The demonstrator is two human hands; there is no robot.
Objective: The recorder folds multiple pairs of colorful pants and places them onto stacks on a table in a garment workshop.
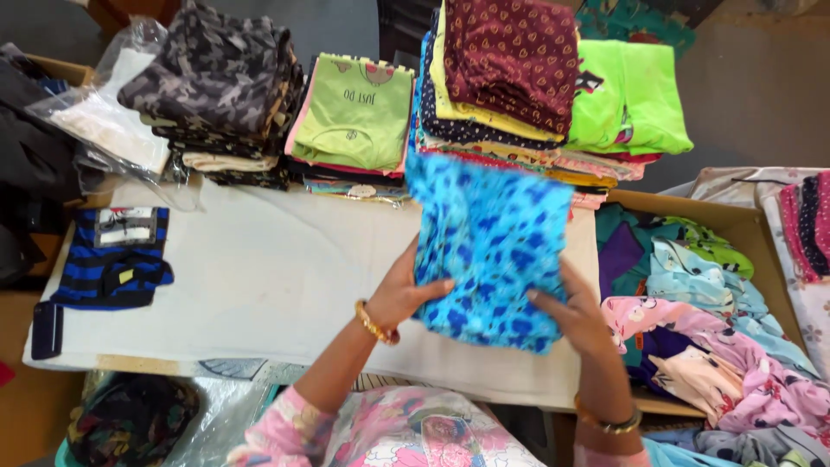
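Observation:
I hold a folded blue garment [488,246] with a darker blue spotted print above the white-covered table [259,277]. My left hand [405,290] grips its lower left edge, thumb on top. My right hand [577,316] grips its lower right corner. Both wrists wear gold bangles. The garment's top edge reaches the foot of the tall stack of folded clothes [506,78] topped by a maroon heart-print piece.
Along the table's back edge stand a camouflage stack [216,86], a light green shirt pile [353,112] and a neon green pile [627,99]. A blue-and-black striped garment [112,259] lies at left. A cardboard box [743,220] of loose clothes sits at right.

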